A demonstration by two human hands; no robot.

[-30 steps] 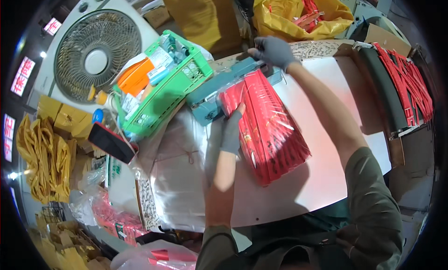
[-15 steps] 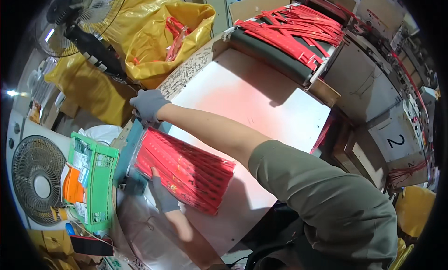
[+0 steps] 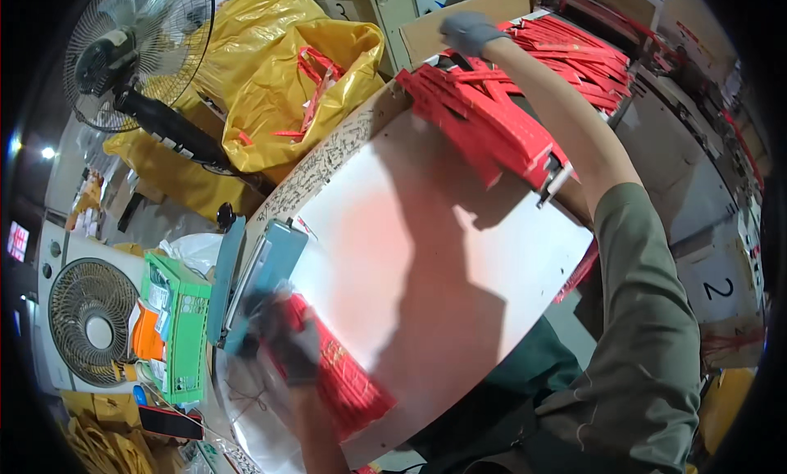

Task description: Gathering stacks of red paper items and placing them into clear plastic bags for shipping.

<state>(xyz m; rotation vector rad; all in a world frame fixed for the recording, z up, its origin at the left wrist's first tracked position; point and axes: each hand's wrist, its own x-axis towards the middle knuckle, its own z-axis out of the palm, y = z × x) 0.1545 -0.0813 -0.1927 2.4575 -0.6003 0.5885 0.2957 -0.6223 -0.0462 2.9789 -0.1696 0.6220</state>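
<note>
A plastic-wrapped bundle of red printed strips (image 3: 352,388) lies at the near left of the white table (image 3: 344,285). My left hand (image 3: 291,339), in a grey glove and smeared by motion, grips its far end beside a blue-green bag sealer (image 3: 275,265). The sealer's arm (image 3: 228,269) stands raised. At the far end, my gloved right hand (image 3: 471,33) is over the back of the dark conveyor's pile of red strips (image 3: 566,52); its fingers are too blurred to read. A mass of red strips (image 3: 484,122) hangs over the conveyor's near edge, blurred.
Beyond the table's left edge are a yellow bag (image 3: 262,105) with red pieces, a black fan (image 3: 135,60), a green basket (image 3: 190,335), a white box fan (image 3: 94,322) and a phone (image 3: 170,422). A grey machine (image 3: 713,281) stands at the right.
My right hand has left the sealer and reached across to the conveyor. The sealer's arm has risen. My left hand and the bundle have swung toward me, and strips have shifted over the conveyor's edge.
</note>
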